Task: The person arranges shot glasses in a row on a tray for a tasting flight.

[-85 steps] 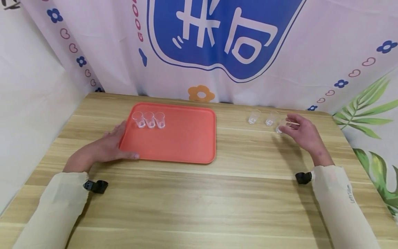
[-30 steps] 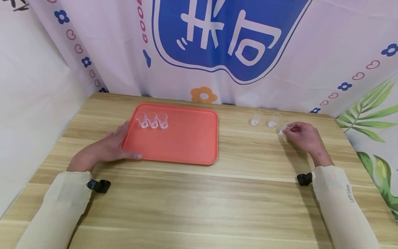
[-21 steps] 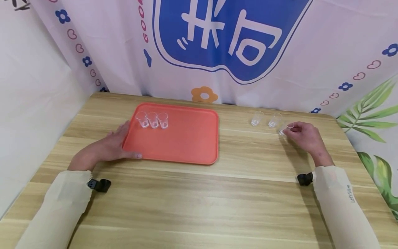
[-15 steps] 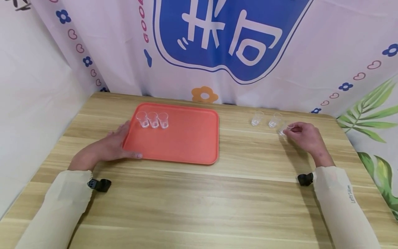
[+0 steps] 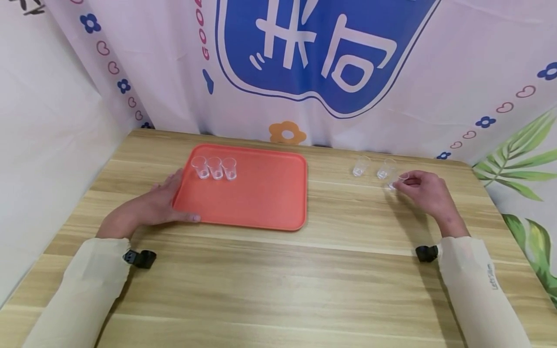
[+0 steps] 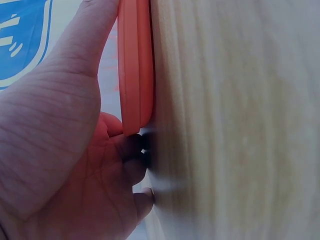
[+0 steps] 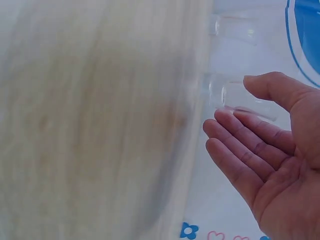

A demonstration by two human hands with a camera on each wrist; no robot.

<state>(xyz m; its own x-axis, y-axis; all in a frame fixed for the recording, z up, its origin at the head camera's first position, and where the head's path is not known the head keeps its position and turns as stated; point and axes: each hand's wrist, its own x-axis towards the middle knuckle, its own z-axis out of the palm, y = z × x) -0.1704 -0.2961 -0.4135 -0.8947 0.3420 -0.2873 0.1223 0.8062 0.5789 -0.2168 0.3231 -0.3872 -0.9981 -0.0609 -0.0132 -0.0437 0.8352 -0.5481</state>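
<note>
My right hand (image 5: 426,191) pinches a small clear plastic cup (image 5: 393,184) between thumb and fingers, close over the wooden table at the right. In the right wrist view, the cup (image 7: 217,95) lies between the thumb and fingertips. Two matching cups, a left one (image 5: 359,169) and a nearer one (image 5: 385,170), stand to its left. At the left, my left hand (image 5: 158,203) spans the near-left corner of a red tray (image 5: 261,208). Its thumb (image 6: 92,30) lies along the tray's front edge, with the other fingers at the left side. Three clear cups (image 5: 216,169) stand in a row on the tray.
A printed cloth (image 5: 391,121) hangs along the table's back edge, behind the tray and cups. A white wall surface (image 5: 48,145) borders the left side. Bare wooden tabletop (image 5: 278,285) stretches in front of the tray.
The right hand's thumb and fingers have come together on the cup since the earliest frame. In the last half second the cup has shifted slightly left. The left hand stays at the tray.
</note>
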